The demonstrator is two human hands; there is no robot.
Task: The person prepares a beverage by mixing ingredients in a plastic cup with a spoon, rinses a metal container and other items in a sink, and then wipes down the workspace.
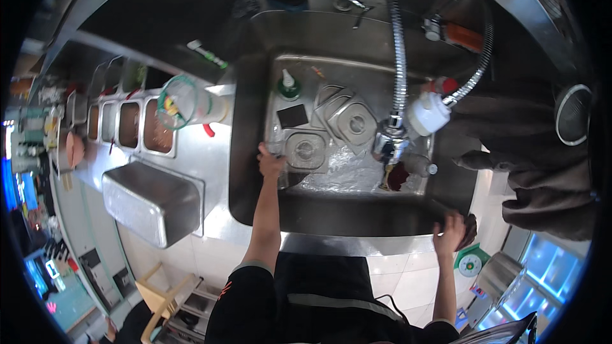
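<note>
My left hand (271, 161) reaches into the left side of the steel sink (351, 215), its fingers bent beside a clear-looking item I cannot make out. Just right of it lies a square steel lid (306, 150) with a round recess. Farther right, several similar lids (355, 124) overlap on the sink floor. My right hand (450, 233) is at the sink's front right corner, against a dark crumpled item (470, 231), perhaps a cloth; the grip is unclear. A green bottle with a white nozzle (289, 85) and a dark flat pad (292, 116) are near the back left.
A flexible metal hose (398, 57) drops into the sink beside a white spray head (429, 114). A clear bottle (420, 166) lies on the right. Left are an upturned steel pan (153, 203), food pans (129, 124) and a green-rimmed strainer (178, 102). Dark fabric (535, 153) hangs right.
</note>
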